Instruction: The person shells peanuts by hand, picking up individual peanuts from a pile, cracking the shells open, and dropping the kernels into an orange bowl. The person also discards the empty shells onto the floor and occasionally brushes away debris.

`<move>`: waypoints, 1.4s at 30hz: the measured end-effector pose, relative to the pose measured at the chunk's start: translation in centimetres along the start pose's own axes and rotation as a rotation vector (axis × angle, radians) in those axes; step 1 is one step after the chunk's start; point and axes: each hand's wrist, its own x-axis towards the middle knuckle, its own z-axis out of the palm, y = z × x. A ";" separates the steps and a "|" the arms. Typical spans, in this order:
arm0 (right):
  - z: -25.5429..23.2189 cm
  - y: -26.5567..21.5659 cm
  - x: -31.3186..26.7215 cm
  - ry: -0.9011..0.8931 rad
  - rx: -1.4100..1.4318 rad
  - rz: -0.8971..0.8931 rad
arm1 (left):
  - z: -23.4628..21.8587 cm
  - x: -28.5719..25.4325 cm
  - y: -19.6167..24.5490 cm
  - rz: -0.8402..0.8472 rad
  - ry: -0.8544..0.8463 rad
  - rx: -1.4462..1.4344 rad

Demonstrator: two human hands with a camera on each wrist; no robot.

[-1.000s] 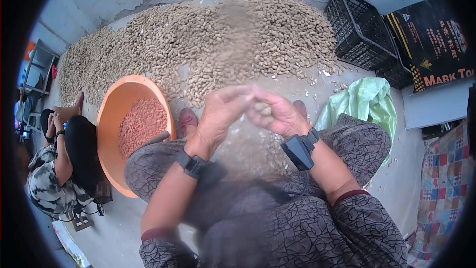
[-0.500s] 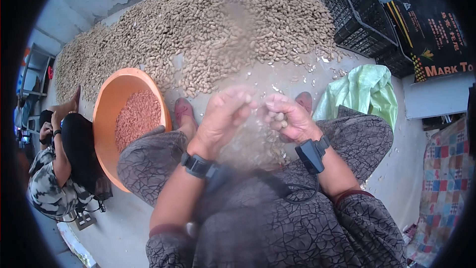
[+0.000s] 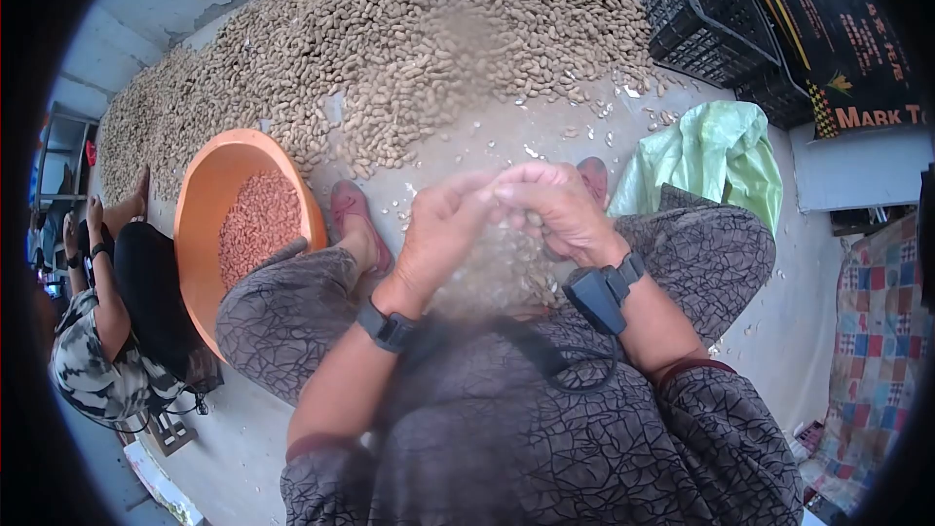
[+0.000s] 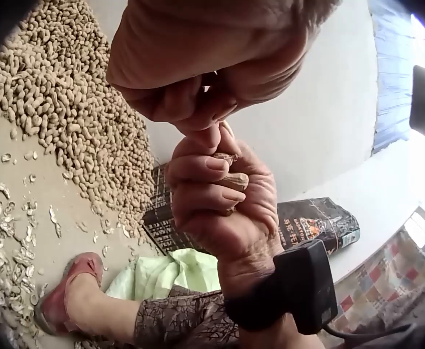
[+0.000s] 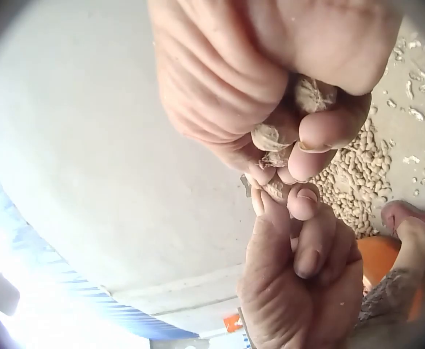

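Observation:
Both hands meet at the fingertips above the lap in the head view. My left hand point(image 3: 436, 239) pinches an unshelled peanut point(image 5: 276, 187) between thumb and fingers, as the right wrist view shows. Thumb and index finger of my right hand point(image 3: 565, 212) come right up to that same peanut. Curled in the right hand's other fingers are several more peanuts point(image 5: 316, 94), which also show in the left wrist view as tan pods point(image 4: 234, 182). The inside of the left palm is mostly hidden.
A wide heap of unshelled peanuts point(image 3: 390, 49) lies along the wall. An orange basin point(image 3: 200, 224) holding reddish kernels stands beside the left knee. Empty shells point(image 4: 16, 247) litter the floor. Right are a green sack point(image 3: 716, 156) and black crates point(image 3: 701, 29). Another person point(image 3: 93, 321) sits at left.
The hands drew apart by half a second ago and are together again now. The head view has tilted down, so the heap and basin sit higher. The other person's hands have risen.

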 end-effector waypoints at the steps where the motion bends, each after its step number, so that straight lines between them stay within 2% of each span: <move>1: -0.2 0.2 0.1 -0.001 0.009 -0.015 | -0.1 -0.1 0.0 -0.001 -0.005 0.004; 6: -0.1 0.6 -0.1 0.017 -0.014 -0.022 | -0.4 -0.4 0.1 -0.078 -0.005 0.008; 8: -0.1 0.9 0.1 0.043 -0.068 -0.060 | -0.5 -0.3 0.1 -0.090 -0.005 0.112; 18: -0.2 0.9 0.1 0.048 -0.130 -0.053 | -0.4 -0.6 0.0 -0.046 0.004 0.336; 21: -0.3 1.0 0.0 0.059 -0.122 -0.056 | -0.2 -0.7 -0.6 0.016 0.002 0.415; 23: -0.4 1.1 0.2 0.080 -0.162 -0.051 | 0.0 -0.6 -0.8 0.170 0.029 0.557; 29: -0.1 1.8 0.2 0.160 -0.149 -0.036 | 0.4 -0.4 -2.1 0.230 0.045 0.748; 30: -0.2 1.9 0.3 0.161 -0.146 -0.033 | 0.3 -0.3 -2.3 0.227 0.043 0.749; 32: -0.4 2.1 0.5 0.136 0.061 -0.005 | 0.4 0.0 -2.8 0.178 0.120 0.449; 35: -0.4 2.0 0.4 0.097 0.055 0.012 | 0.3 0.0 -3.0 0.125 0.121 0.370; 39: -0.3 1.7 0.4 0.061 0.027 0.040 | 0.4 -0.3 -2.9 0.137 0.130 0.478; 41: -0.2 2.2 0.4 0.106 0.027 0.059 | 0.7 -0.4 -3.3 0.208 0.177 0.674; 42: -0.1 2.3 0.5 0.107 0.027 0.060 | 0.9 -0.5 -3.3 0.207 0.176 0.674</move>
